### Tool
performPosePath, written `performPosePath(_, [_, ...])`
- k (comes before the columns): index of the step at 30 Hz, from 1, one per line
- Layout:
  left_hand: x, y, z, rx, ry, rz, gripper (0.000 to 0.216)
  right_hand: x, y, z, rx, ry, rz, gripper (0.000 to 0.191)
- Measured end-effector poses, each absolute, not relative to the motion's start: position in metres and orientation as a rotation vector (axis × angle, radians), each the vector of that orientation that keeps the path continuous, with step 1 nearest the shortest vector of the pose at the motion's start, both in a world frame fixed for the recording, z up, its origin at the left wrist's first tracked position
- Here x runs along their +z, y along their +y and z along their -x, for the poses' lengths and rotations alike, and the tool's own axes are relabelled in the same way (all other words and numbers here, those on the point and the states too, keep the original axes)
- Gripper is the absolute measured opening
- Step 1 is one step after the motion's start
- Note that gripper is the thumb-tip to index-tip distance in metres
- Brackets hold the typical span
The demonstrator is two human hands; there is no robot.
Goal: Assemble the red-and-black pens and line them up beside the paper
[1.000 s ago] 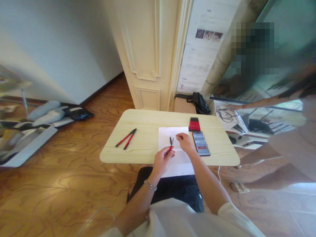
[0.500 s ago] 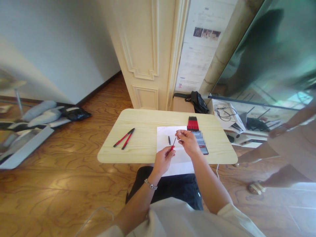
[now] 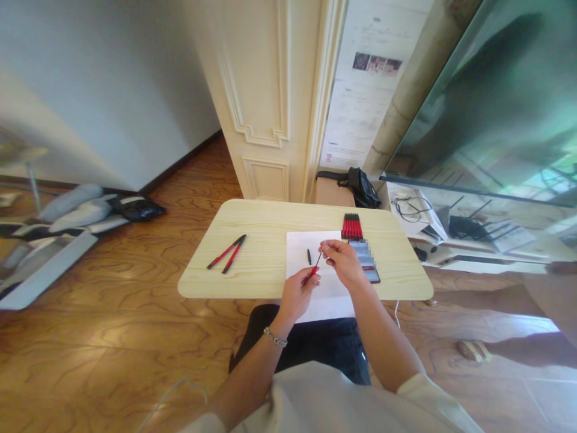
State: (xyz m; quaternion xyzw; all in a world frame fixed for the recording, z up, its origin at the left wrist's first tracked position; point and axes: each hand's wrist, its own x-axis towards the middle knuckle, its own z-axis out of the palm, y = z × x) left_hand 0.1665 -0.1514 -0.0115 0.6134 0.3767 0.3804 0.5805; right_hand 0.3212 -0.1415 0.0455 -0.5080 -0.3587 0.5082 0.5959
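Note:
Over a sheet of white paper (image 3: 295, 243), my left hand (image 3: 297, 293) is closed around the red barrel (image 3: 314, 271) of a pen. A thin dark refill (image 3: 319, 259) sticks up out of it. My right hand (image 3: 343, 263) pinches the upper end of that refill; whether a small part such as a spring is also between the fingertips, I cannot tell. A small black pen piece (image 3: 309, 257) lies on the paper, just left of the refill. Beyond my right hand are a row of several red and black pens (image 3: 351, 227) and a phone (image 3: 372, 273).
Two red and black pens (image 3: 234, 255) lie touching at one end on the left of the light wooden table (image 3: 265, 219). Behind it is a black bag (image 3: 362, 187) on a box. Another person's leg (image 3: 518, 350) is on the right, beside a low cabinet.
My right fingertips have shifted very slightly left at the top of the refill. My left hand has stayed put. The other person on the right has moved farther right.

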Motion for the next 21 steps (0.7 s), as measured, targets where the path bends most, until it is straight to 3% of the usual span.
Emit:
performPosePath(13, [-0.01, -0.152, -0.161, 0.902, 0.858, -1.293, 0.039, 0.015, -0.142, -0.323, 1.201, -1.213, 1.372, 0.024])
performPosePath(17, [-0.012, -0.152, -0.155, 0.922, 0.907, -1.266, 0.042, 0.001, -0.12, -0.322, 0.848, -1.377, 1.774, 0.02])
performPosePath(21, [-0.01, -0.151, -0.152, 0.931, 0.914, -1.289, 0.042, -0.004, -0.1, -0.305, 0.572, -1.506, 2.244, 0.03])
